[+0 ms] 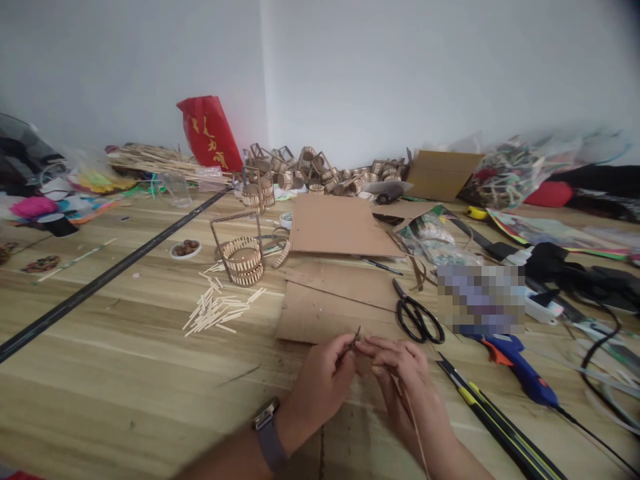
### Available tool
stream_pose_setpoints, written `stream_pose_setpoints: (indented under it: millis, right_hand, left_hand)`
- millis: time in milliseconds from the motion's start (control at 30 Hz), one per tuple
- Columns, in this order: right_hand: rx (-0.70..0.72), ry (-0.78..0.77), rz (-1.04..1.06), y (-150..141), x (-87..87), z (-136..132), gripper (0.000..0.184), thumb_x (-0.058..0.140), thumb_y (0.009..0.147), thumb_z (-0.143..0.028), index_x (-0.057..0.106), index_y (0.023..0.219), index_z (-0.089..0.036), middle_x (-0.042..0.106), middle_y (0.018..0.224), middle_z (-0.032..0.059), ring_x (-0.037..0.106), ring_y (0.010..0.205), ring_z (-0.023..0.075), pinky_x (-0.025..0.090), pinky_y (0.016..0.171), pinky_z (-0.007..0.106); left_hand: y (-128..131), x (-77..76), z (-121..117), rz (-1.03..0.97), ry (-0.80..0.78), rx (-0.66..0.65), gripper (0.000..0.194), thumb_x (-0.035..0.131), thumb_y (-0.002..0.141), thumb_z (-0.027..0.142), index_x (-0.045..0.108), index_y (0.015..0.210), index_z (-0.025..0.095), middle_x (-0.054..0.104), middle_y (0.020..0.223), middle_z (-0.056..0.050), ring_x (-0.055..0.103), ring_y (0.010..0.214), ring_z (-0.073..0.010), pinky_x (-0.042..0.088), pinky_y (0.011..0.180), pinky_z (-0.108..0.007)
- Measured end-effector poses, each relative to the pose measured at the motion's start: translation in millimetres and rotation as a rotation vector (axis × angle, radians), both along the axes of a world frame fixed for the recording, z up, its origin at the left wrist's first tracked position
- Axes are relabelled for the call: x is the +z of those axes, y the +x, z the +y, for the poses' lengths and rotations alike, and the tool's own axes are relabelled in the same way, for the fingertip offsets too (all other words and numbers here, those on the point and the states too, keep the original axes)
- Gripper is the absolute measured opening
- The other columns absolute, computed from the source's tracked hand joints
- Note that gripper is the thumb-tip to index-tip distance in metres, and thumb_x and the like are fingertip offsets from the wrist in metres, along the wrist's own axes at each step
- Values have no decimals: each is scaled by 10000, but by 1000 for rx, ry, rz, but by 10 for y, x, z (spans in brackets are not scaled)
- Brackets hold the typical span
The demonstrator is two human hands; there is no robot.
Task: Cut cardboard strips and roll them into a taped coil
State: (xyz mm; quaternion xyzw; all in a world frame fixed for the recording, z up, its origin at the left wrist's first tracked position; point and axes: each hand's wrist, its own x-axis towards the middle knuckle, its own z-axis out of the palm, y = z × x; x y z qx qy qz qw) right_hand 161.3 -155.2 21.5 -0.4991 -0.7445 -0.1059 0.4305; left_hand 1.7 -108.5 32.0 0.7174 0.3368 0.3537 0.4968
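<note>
My left hand, with a watch on its wrist, is closed with thumb and fingers pinching a small dark pointed piece. Beside it, almost touching, my right hand is closed around a thin brown strip that trails down past the wrist. Whether the dark piece and the strip are one thing is hidden by the fingers. Just beyond both hands lies a cardboard sheet. Black-handled scissors rest to the right of it, and a small slatted basket with a tall handle stands upright to the left.
Loose wooden sticks lie before the basket, near a white bowl of brown balls. At right are a utility knife, a blue glue gun and a power strip. Many small baskets are heaped along the wall.
</note>
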Motion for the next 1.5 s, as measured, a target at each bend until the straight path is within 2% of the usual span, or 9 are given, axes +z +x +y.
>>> stream_pose_setpoints:
  millis: [167,267,367,633,767,867,1067,1300,1500]
  right_hand:
    - [9,0,-23,-7,-9,8,106,471,994,-269,571,960,-257,766,953,27,702,943,198,402,891,378]
    - [-12,-6,-47,17,-58,11,80,540,964,-317,583,1001,-261,764,989,36,695,974,218,396,921,404]
    - [-19,3,-70,29,-95,14,51,589,937,-304,604,976,-274,767,997,24,696,977,222,399,919,412]
    - [-5,-48,-34,27,-84,-6,85,530,956,-222,585,998,-271,763,1008,26,704,984,213,397,940,409]
    - [-15,-21,-23,17,-80,-5,70,537,949,-229,586,970,-273,764,962,20,713,933,208,412,922,395]
    - [-16,-37,-47,15,-109,-12,99,551,934,-202,594,988,-274,761,1005,21,705,982,213,412,941,400]
    - [-22,-58,-73,1,-156,-26,109,529,944,-193,578,1009,-265,746,1097,46,688,1051,218,392,972,414]
    - [16,-4,1,-56,6,-18,103,460,988,-269,562,989,-278,779,945,24,721,970,216,423,914,402]
    - [7,27,2,-43,-16,3,91,469,987,-250,558,989,-267,779,968,31,720,970,211,421,921,402]
  left_hand:
    - [1,-36,5,66,7,15,377,417,962,273,611,1258,144,731,1086,-105,682,928,-204,517,838,-305]
    - [0,-55,-2,71,35,35,369,412,963,257,620,1250,153,713,1159,-110,666,1035,-216,497,910,-323]
    - [5,-57,-10,70,54,50,344,415,956,229,641,1208,167,732,1103,-95,677,995,-207,502,875,-304]
    - [1,19,-21,56,27,51,317,411,946,199,678,1115,174,753,925,-56,681,806,-169,495,737,-249]
    - [6,4,-6,34,7,31,310,443,938,236,666,1145,177,751,1014,-68,685,876,-182,503,783,-264]
    - [13,-11,-1,51,3,44,328,451,937,261,653,1178,170,742,1081,-85,685,927,-199,506,812,-283]
    - [17,3,-23,37,17,68,296,436,936,218,686,1091,187,756,985,-54,687,863,-175,495,757,-242]
    - [-11,11,0,22,-23,77,294,458,900,177,717,1039,175,759,845,-35,694,758,-158,486,684,-219]
    - [-7,31,18,-19,-52,31,263,511,878,181,714,1045,182,757,916,-34,684,846,-171,502,758,-230]
